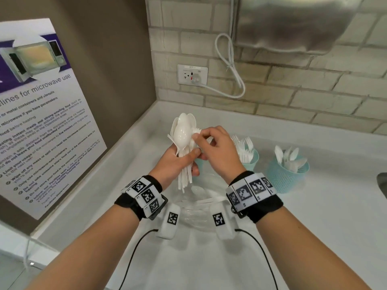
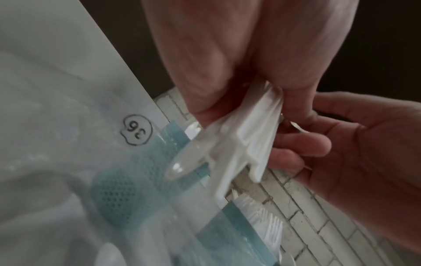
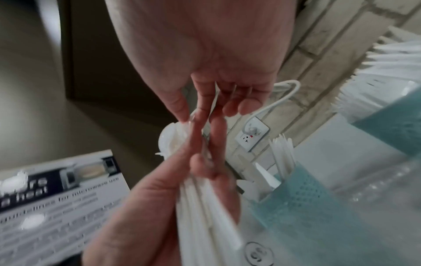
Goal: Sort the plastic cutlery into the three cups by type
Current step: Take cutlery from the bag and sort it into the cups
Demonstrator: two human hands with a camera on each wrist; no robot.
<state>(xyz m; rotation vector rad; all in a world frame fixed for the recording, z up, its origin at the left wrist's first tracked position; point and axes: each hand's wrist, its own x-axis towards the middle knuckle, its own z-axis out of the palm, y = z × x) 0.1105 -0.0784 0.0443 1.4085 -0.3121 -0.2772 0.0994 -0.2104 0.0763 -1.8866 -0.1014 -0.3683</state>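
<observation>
1. Bundle of white plastic cutlery (image 1: 184, 155) held upright above the white counter (image 1: 314, 216), near the corner where the brown side wall meets the tiled back wall. Spoon bowls fan out at the top; fork tines show at the left edge of the fan; handle ends hang below the grip.
2. Left hand (image 1: 178, 164) grips the bundle round the handles, thumb across the front, fingers curled behind. In the left wrist view the handle ends (image 2: 246, 144) stick out below the closed palm.
3. Right hand (image 1: 217, 151) is at the top right of the bundle, thumb and forefinger pinching one piece among the heads. Which type of piece it is: cannot tell, the fingers cover it and the right wrist view is blurred.
4. Three teal mesh cups stand on the counter behind and to the right of the hands. Left cup (image 1: 199, 164) is mostly hidden behind the hands; the right wrist view shows white pointed pieces (image 3: 282, 158) standing in it.
5. Middle cup (image 1: 251, 162), just right of the right hand: holds forks, tines up.
6. Right cup (image 1: 287, 176), apart from the middle one: holds spoons, bowls up.
7. Clear plastic bag (image 1: 196, 210) lies on the counter under the wrists, a few white pieces still inside.
8. Surroundings: microwave-use poster (image 1: 41, 114) on the side wall; wall socket (image 1: 192, 74) with a white cable plugged in on the tiles.
</observation>
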